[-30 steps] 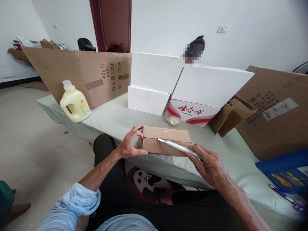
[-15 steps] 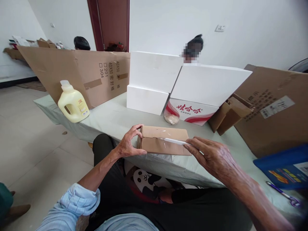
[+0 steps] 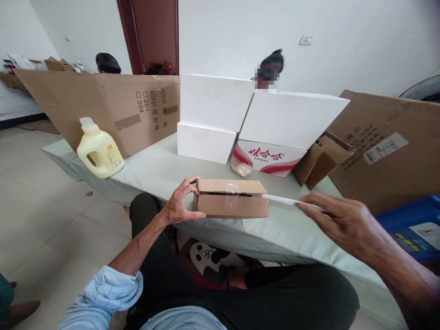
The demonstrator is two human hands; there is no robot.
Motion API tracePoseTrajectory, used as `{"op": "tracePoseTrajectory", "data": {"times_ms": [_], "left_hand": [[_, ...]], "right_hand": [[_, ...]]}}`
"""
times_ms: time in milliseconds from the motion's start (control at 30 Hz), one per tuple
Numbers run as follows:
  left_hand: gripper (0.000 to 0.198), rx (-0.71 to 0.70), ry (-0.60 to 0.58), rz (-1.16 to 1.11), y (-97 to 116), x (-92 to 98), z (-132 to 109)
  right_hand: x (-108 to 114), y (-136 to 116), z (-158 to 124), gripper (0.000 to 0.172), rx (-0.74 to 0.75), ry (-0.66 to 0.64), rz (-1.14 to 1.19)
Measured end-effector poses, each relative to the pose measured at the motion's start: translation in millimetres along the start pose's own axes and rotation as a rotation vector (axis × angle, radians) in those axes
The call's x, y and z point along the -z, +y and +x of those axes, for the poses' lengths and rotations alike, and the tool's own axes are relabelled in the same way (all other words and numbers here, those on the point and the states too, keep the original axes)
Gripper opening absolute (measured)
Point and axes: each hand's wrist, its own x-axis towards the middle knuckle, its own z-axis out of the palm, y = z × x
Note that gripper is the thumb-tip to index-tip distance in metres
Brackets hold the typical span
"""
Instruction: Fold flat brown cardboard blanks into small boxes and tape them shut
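Note:
A small brown cardboard box [image 3: 233,207] lies near the front edge of the cloth-covered table. Its top flaps are parted by a narrow dark slit, with clear tape still across the middle. My left hand [image 3: 180,204] grips the box's left end, thumb along the front and fingers at the back corner. In my right hand [image 3: 338,215], to the right of the box, is a thin white knife [image 3: 282,199], pinched between thumb and fingers. Its tip is at the right end of the slit; whether it touches the box I cannot tell.
White boxes [image 3: 213,103] and a red-and-white carton [image 3: 271,158] stand behind, with a clear-wrapped round item [image 3: 241,168] before them. A yellow detergent bottle [image 3: 99,151] is left; large cardboard [image 3: 388,151] and a blue container [image 3: 412,229] are right. A person's head [image 3: 270,71] shows behind.
My right hand has drawn the knife rightward along the box top. The slit between the flaps has widened. My left hand keeps its grip, and the view has shifted slightly.

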Motion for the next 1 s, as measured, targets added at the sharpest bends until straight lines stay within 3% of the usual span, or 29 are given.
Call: {"op": "tracePoseTrajectory", "data": {"times_ms": [100,233,333,433,533,633,733,800,1000], "left_hand": [[0.056,-0.028,-0.008,0.003,0.4,0.6,-0.8],[0.063,-0.031,-0.064,0.021,4.6,2.4,0.4],[0.068,-0.052,-0.095,0.044,6.7,5.0,2.2],[0.072,-0.074,-0.115,0.073,7.0,8.6,4.7],[0.073,-0.067,-0.151,0.116,7.9,13.5,8.6],[0.068,-0.059,-0.194,0.173,12.6,19.7,14.9],[0.063,-0.068,-0.227,0.244,22.1,25.7,23.3],[0.057,-0.096,-0.236,0.301,30.4,28.0,29.2],[0.033,-0.211,-0.254,0.454,52.1,19.8,42.8]], "right_hand": [[-13.9,31.8,-32.5,0.043,-0.232,0.119,0.018],[-86.2,82.0,-86.0,0.051,-0.513,0.086,-0.062],[-143.9,108.3,-119.6,0.042,-0.611,0.024,-0.156],[-171.6,116.1,-131.6,0.034,-0.574,0.03,-0.18],[-167.9,100.1,-115.6,0.036,-0.44,0.211,-0.069],[-149.9,61.9,-80.1,0.039,-0.217,0.358,0.061],[-134.7,19.2,-42.6,0.053,0.055,0.345,0.08],[-130.5,-1.1,-23.5,0.063,0.16,0.292,0.057],[-134.0,-17.8,-3.5,0.06,0.226,0.235,-0.002]]}}
